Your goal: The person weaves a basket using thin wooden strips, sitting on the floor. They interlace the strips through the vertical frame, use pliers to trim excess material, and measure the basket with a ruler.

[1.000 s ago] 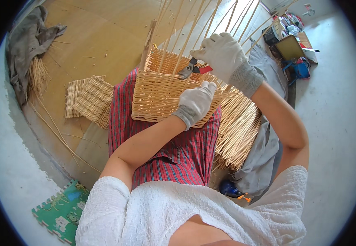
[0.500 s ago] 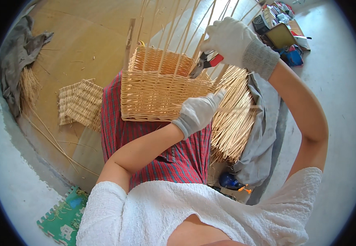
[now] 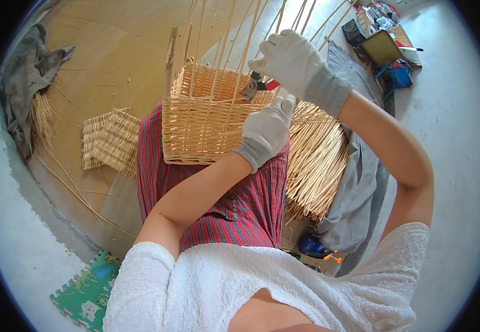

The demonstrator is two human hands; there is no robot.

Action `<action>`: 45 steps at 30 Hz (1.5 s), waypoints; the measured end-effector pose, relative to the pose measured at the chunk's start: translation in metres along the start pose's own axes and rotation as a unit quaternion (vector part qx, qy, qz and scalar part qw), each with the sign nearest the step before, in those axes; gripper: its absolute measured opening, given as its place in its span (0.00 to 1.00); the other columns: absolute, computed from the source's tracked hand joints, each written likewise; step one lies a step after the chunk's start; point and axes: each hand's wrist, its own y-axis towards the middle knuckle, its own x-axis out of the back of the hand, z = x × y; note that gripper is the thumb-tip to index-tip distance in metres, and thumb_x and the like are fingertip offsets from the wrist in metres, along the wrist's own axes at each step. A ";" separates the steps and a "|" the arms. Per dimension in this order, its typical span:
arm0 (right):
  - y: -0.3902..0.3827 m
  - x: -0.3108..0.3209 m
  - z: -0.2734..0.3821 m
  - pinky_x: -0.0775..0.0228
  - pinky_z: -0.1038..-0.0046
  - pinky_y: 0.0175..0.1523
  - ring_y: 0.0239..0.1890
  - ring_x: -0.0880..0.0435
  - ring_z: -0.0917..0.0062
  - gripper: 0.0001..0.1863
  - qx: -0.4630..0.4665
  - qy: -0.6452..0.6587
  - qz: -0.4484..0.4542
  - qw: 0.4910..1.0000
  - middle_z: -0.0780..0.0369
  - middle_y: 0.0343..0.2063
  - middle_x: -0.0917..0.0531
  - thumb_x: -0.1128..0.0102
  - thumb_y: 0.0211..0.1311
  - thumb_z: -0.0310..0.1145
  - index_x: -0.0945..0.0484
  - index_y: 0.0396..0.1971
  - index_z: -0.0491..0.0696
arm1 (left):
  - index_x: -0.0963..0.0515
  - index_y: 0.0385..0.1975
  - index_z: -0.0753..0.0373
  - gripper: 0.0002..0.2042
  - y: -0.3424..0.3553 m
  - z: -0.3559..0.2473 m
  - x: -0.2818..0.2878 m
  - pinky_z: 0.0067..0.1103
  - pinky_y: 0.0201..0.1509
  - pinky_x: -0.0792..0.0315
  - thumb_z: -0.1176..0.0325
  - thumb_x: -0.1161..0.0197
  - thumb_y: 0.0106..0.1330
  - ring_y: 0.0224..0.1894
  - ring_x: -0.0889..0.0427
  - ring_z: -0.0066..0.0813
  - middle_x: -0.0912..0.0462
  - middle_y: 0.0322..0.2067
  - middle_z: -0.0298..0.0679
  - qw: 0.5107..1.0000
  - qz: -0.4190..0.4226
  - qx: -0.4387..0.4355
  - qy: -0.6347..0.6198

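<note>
A square-cornered basket [image 3: 198,130] of pale woven wicker rests on my lap, on a red and blue striped cloth [image 3: 159,191]. Tall uprights [image 3: 226,47] rise from its rim. My left hand [image 3: 265,130], in a pale glove with a grey cuff, is at the basket's near right corner, thumb and fingers pinched on a thin wicker strand. Above that corner, my right hand [image 3: 295,61], gloved too, is closed around red-handled pruning shears [image 3: 251,89]. Their dark jaws sit at the rim; the grip is mostly hidden by the hand.
A thick bundle of wicker rods [image 3: 320,171] lies right of my lap on grey cloth [image 3: 356,193]. Two woven panels [image 3: 112,138] lie at left on the floor, near loose rods [image 3: 76,193]. A blue object [image 3: 312,246] sits low right, a green foam mat [image 3: 87,293] low left.
My right hand has moved left and slightly down with the shears. My left hand has risen a little towards the corner, its outstretched index finger now drawn into a pinch.
</note>
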 end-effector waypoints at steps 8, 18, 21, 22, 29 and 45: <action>-0.022 0.010 0.000 0.23 0.71 0.51 0.45 0.15 0.77 0.11 -0.044 0.112 0.137 0.983 0.71 0.34 0.19 0.33 0.64 0.36 0.14 0.46 0.65 | 0.23 0.40 0.54 0.05 -0.030 -0.016 -0.004 0.31 0.35 0.19 0.63 0.44 0.71 0.40 0.14 0.35 0.20 0.41 0.37 0.988 0.087 -0.117 0.057; -0.021 -0.023 0.007 0.23 0.68 0.49 0.46 0.16 0.75 0.18 -0.060 0.052 0.174 0.981 0.69 0.36 0.18 0.26 0.55 0.42 0.15 0.47 0.62 | 0.22 0.40 0.54 0.06 -0.056 -0.038 -0.024 0.32 0.50 0.22 0.66 0.42 0.66 0.44 0.16 0.38 0.21 0.38 0.39 0.973 0.125 -0.193 0.016; -0.045 -0.021 -0.005 0.18 0.69 0.38 0.41 0.12 0.75 0.18 -0.064 0.108 0.114 0.985 0.66 0.35 0.17 0.27 0.56 0.44 0.15 0.47 0.58 | 0.24 0.55 0.55 0.15 -0.046 -0.033 -0.017 0.34 0.42 0.19 0.67 0.47 0.71 0.42 0.13 0.40 0.17 0.43 0.45 0.981 0.152 -0.117 -0.027; -0.048 -0.019 -0.009 0.18 0.70 0.38 0.41 0.12 0.74 0.17 -0.062 0.089 0.110 0.988 0.66 0.35 0.17 0.27 0.57 0.43 0.15 0.47 0.58 | 0.25 0.59 0.55 0.17 -0.045 -0.029 -0.020 0.35 0.40 0.19 0.67 0.48 0.72 0.42 0.12 0.41 0.17 0.45 0.46 0.983 0.144 -0.106 -0.036; -0.030 -0.004 -0.010 0.22 0.70 0.49 0.49 0.17 0.75 0.21 -0.045 0.048 0.144 0.987 0.67 0.42 0.18 0.24 0.53 0.45 0.15 0.48 0.63 | 0.32 0.69 0.56 0.23 -0.033 -0.028 -0.030 0.33 0.40 0.17 0.67 0.51 0.74 0.43 0.10 0.39 0.15 0.52 0.47 0.978 0.180 -0.109 0.014; -0.008 -0.006 -0.017 0.18 0.65 0.46 0.42 0.12 0.71 0.15 -0.039 0.144 0.258 0.955 0.67 0.34 0.16 0.23 0.52 0.42 0.13 0.41 0.59 | 0.31 0.69 0.53 0.24 -0.033 -0.021 -0.049 0.31 0.31 0.18 0.64 0.46 0.73 0.34 0.11 0.34 0.14 0.44 0.39 0.984 0.112 -0.128 0.046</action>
